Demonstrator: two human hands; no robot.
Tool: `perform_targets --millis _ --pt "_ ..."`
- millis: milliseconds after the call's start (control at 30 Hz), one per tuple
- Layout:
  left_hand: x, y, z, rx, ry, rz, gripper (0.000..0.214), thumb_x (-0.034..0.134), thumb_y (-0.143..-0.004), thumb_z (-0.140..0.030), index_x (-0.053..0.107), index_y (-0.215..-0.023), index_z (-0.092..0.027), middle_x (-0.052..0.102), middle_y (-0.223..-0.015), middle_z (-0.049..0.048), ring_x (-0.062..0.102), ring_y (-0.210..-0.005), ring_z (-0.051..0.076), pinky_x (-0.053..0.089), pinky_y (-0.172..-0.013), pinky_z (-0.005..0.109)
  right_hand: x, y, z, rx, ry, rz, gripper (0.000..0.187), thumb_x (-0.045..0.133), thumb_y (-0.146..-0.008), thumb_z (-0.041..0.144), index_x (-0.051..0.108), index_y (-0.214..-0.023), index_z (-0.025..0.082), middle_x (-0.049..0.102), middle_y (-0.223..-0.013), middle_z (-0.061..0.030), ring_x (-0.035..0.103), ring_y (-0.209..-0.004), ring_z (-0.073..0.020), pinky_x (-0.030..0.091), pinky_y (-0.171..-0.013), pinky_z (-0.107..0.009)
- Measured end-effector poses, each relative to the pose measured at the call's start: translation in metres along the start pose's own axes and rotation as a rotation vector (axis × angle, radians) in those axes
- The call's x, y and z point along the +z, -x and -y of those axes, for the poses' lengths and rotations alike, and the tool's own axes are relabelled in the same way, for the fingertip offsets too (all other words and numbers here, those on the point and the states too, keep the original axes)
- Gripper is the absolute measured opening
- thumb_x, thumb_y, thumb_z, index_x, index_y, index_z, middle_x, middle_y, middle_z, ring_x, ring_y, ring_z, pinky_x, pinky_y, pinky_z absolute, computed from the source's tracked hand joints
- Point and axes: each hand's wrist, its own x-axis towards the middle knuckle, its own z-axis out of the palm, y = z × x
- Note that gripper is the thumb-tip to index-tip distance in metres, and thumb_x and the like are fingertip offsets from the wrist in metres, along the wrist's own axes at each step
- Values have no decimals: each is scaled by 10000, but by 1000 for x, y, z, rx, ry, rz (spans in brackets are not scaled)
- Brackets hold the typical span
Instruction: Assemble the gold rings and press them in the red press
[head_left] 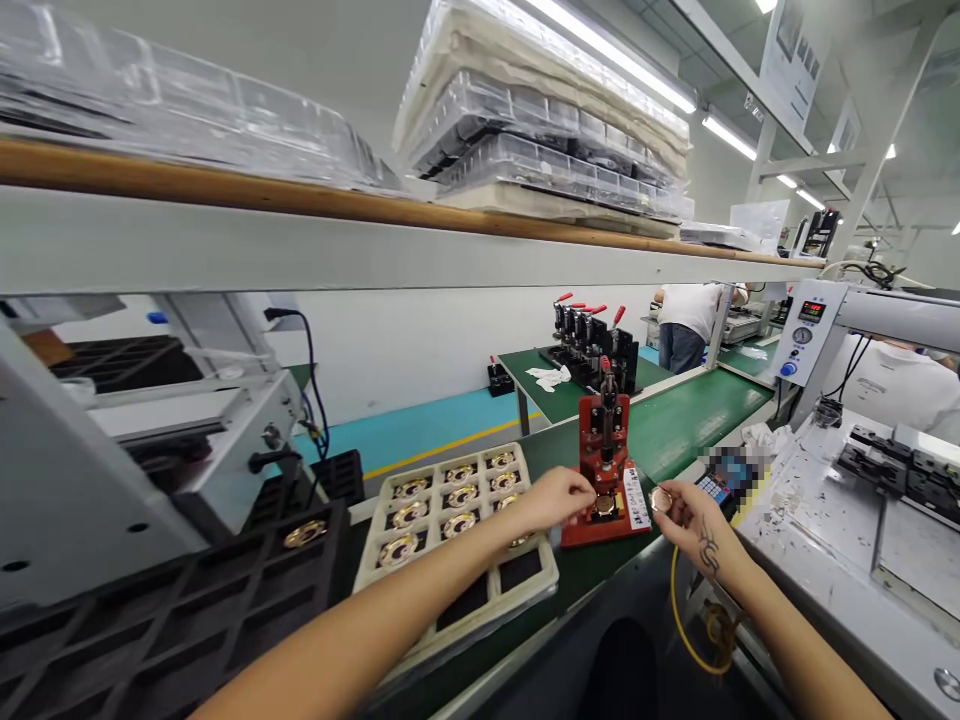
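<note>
A red clamp fixture with an upright toggle lever stands on the green conveyor belt. My left hand reaches to its base, fingers closed in a pinch beside a round gold part seated there. My right hand is just right of the fixture, pinching a small round copper-coloured disc. A beige compartment tray holding several gold ring parts lies under my left forearm.
Black empty trays fill the left foreground under a grey machine. More toggle fixtures stand on a far green table. A white machine bed lies right. Another person stands far back. Stacked clear trays sit overhead.
</note>
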Motion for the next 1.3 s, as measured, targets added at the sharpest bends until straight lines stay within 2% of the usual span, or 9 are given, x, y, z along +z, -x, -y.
perform_targets --millis 167,367,533,667,800,967,1033,1133,1300 --pt "47 -13 6 -35 -75 64 259 748 -965 -403 740 -1046 -157 762 -924 37 736 -828 209 597 -783 361 29 -40 -12 -28 18 68 275 704 -851 255 708 -1119 198 674 -901 -16 591 -712 -163 515 -717 -298" --pt "50 -24 8 -13 -93 69 263 733 -975 -404 709 -1049 -153 730 -982 39 699 -854 201 581 -776 350 35 -39 -22 3 15 134 270 665 -902 260 687 -1156 171 708 -941 -45 611 -727 -173 499 -652 -280" --pt "20 8 12 3 -72 51 194 790 -744 -301 702 -875 -189 632 -693 -23 607 -684 191 433 -609 278 47 -48 -28 -9 37 242 186 719 -900 247 740 -1076 189 677 -957 -33 630 -791 -182 512 -714 -297" --pt "-26 47 14 32 -55 -46 270 732 -773 -372 692 -984 -210 662 -907 23 607 -827 218 472 -715 302 65 -66 -26 -47 48 350 193 782 -930 320 730 -1046 174 695 -1090 -50 671 -916 -204 567 -828 -366" --pt "-58 75 12 -31 225 -64 339 766 -796 -415 590 -1012 -222 611 -825 -30 594 -729 167 483 -681 281 75 -75 -16 -83 7 418 248 794 -936 385 728 -1018 160 746 -1036 -45 701 -923 -210 583 -853 -384" --pt "-73 109 9 -107 566 -65 510 898 -736 -418 572 -1077 -227 633 -834 -38 630 -724 157 545 -676 299 50 -79 -2 -51 -29 306 361 845 -802 517 714 -731 188 717 -761 -22 667 -774 -218 548 -751 -342" --pt "-76 123 6 -130 613 -73 539 909 -749 -451 591 -1119 -221 663 -860 -19 645 -725 161 549 -670 302 30 -96 10 -10 -47 189 531 676 -900 672 678 -656 200 658 -633 -28 640 -689 -222 531 -685 -340" --pt "-75 132 -3 -117 614 -110 545 878 -791 -541 616 -1139 -214 671 -892 0 658 -733 166 560 -699 320 9 -144 44 20 -105 12 711 354 -1020 771 746 -897 191 751 -808 -91 700 -876 -264 556 -785 -366" --pt "-62 126 -21 -44 528 -109 552 827 -819 -612 627 -1146 -214 639 -865 -6 665 -746 178 579 -745 346 7 -208 135 -10 -244 31 878 137 -1061 765 728 -1169 124 795 -858 -120 755 -859 -260 607 -825 -396"
